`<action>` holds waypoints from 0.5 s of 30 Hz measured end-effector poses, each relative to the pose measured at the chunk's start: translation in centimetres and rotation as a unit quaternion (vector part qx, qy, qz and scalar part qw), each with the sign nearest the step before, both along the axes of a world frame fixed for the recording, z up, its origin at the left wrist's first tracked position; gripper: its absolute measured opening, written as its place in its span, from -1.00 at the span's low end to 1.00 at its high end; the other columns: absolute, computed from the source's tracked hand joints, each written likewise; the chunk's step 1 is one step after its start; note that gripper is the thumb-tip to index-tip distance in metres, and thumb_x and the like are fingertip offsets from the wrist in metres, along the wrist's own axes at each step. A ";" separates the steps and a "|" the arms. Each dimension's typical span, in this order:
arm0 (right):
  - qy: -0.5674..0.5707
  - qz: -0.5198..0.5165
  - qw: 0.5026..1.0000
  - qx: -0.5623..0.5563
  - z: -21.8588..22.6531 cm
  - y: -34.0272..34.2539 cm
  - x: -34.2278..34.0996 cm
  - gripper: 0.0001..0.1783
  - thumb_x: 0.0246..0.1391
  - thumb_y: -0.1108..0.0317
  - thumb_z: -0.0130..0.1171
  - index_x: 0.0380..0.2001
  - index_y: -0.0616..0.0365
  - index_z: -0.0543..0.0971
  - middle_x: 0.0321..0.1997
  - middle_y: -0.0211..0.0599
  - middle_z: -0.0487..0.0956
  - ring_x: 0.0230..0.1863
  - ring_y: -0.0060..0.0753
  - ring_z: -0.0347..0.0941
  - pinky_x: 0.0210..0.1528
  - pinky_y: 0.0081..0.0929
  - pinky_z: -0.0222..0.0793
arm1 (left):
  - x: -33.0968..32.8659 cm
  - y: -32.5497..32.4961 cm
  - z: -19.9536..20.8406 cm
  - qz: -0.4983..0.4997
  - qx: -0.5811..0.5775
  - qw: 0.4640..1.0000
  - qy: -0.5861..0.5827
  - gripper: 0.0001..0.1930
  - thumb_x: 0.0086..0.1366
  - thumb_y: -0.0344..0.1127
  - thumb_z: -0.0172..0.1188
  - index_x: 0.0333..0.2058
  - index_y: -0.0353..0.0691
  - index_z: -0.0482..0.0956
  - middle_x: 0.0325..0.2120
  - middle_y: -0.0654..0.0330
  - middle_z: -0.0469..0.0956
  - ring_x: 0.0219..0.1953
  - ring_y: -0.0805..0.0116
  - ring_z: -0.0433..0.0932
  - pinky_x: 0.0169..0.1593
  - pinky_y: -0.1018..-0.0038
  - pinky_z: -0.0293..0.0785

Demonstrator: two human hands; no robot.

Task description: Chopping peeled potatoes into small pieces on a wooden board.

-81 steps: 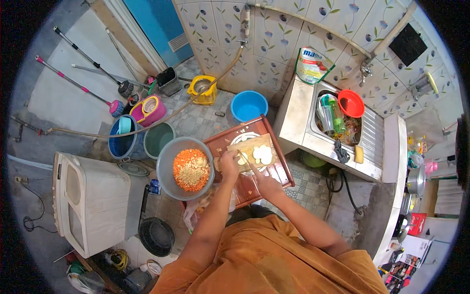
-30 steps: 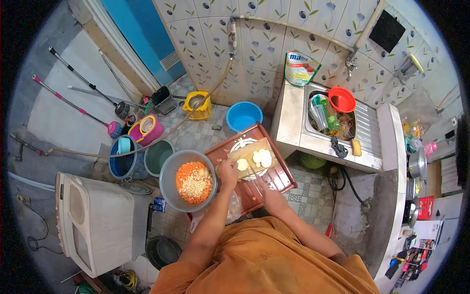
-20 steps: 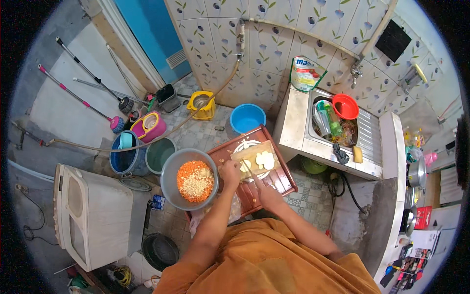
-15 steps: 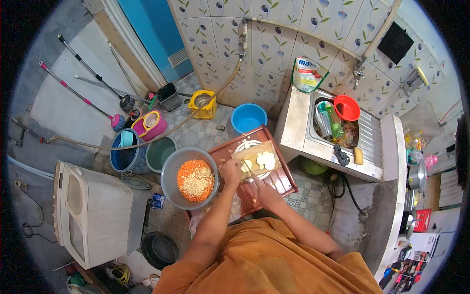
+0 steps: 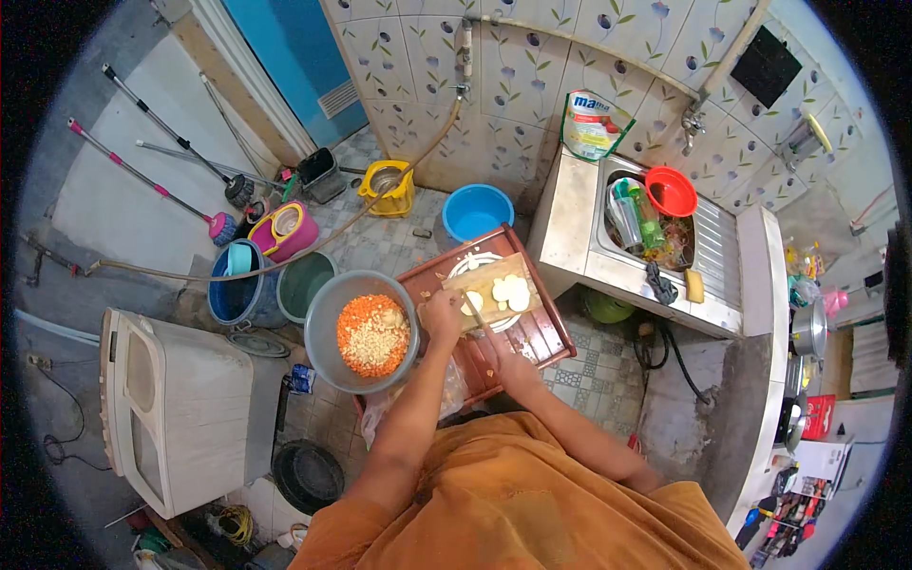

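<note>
A wooden cutting board (image 5: 484,278) lies over a white round plate or rack on a red-brown tray table (image 5: 543,344). Several pale round slices (image 5: 511,294), potato-like, are gathered on its right half. My right hand (image 5: 519,374) grips a knife (image 5: 483,328), its blade angled across the near edge of the board. At the board's left edge, my left hand (image 5: 442,318) is closed beside a pale cut piece (image 5: 472,303), its fingertips against it. Left of the table stands a large grey bowl (image 5: 321,309) with diced orange vegetable and pale cubes (image 5: 372,339).
A clear plastic bag (image 5: 442,391) hangs by the tray's near left corner. Beyond are a blue basin (image 5: 478,213), a yellow bucket (image 5: 389,196) and a green-grey tub (image 5: 306,288). On the right is a sink (image 5: 622,249) with bottles and a red bowl (image 5: 671,193). A washing machine (image 5: 180,408) stands left.
The whole view has shifted slightly. My right hand and the knife have drawn back a little toward me against the board. My left hand stays by the pale piece.
</note>
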State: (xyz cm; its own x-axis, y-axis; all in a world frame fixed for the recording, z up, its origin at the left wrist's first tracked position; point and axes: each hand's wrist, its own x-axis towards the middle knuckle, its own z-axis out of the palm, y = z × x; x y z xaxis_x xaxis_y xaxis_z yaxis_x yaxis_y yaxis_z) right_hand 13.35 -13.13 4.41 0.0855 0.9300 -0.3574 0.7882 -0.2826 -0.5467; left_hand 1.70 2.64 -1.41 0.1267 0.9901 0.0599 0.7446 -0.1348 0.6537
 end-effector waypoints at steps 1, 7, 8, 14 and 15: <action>0.000 -0.007 0.999 0.033 -0.1 0.1 -0.1 -0.16 0.11 0.38 0.04 0.37 -0.24 -0.10 -0.27 0.31 0.53 -0.33 0.27 0.53 -0.29 0.07 0.44 | -0.1 -0.1 -0.1 0.001 -0.007 1.000 -0.011 -0.90 0.05 -0.24 0.29 -0.51 -0.09 0.64 -0.52 0.13 0.61 -0.40 0.10 0.59 -0.22 0.24 0.33; -0.010 0.009 0.999 0.041 2.0 0.8 -0.3 -0.10 0.03 0.41 0.10 0.38 -0.15 -0.11 0.04 0.39 0.39 -0.13 0.31 0.49 -0.13 0.01 0.46 | -0.2 -0.3 0.1 0.008 -0.016 1.000 0.001 -0.93 0.04 -0.29 0.30 -0.50 -0.11 0.63 -0.46 0.13 0.61 -0.34 0.09 0.57 -0.18 0.22 0.32; -0.011 0.005 0.999 0.041 1.5 0.6 0.0 -0.10 0.03 0.41 0.10 0.38 -0.15 -0.11 0.04 0.39 0.39 -0.13 0.31 0.49 -0.13 0.01 0.46 | 0.1 -0.3 0.2 0.016 -0.025 0.999 0.014 -0.93 0.04 -0.29 0.30 -0.50 -0.11 0.63 -0.45 0.14 0.60 -0.33 0.10 0.57 -0.16 0.20 0.32; -0.004 0.038 0.998 -0.050 4.6 -0.6 -0.1 -0.13 0.08 0.49 -0.02 0.40 -0.16 -0.14 0.36 0.09 0.09 0.03 0.15 0.44 -0.01 -0.14 0.44 | 0.5 0.0 -0.9 0.021 -0.013 1.000 0.004 -0.95 0.06 -0.35 0.20 -0.52 -0.15 0.60 -0.45 0.09 0.58 -0.34 0.06 0.55 -0.16 0.17 0.33; -0.023 0.022 0.999 -0.021 4.5 -1.3 -0.3 -0.13 0.03 0.51 0.01 0.37 -0.05 -0.10 0.03 0.21 0.31 -0.12 0.20 0.49 -0.14 -0.05 0.45 | 0.6 0.0 -1.1 0.020 -0.013 1.000 0.001 -0.95 0.06 -0.35 0.20 -0.52 -0.15 0.60 -0.45 0.09 0.58 -0.34 0.06 0.55 -0.16 0.17 0.33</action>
State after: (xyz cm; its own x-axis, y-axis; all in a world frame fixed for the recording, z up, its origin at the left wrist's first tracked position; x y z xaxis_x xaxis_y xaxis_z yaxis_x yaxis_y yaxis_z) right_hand 13.09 -14.43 8.88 0.0625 0.9172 -0.3935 0.8237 -0.2701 -0.4986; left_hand 2.33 2.69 -2.47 0.0874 0.9956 0.0332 0.7498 -0.0877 0.6558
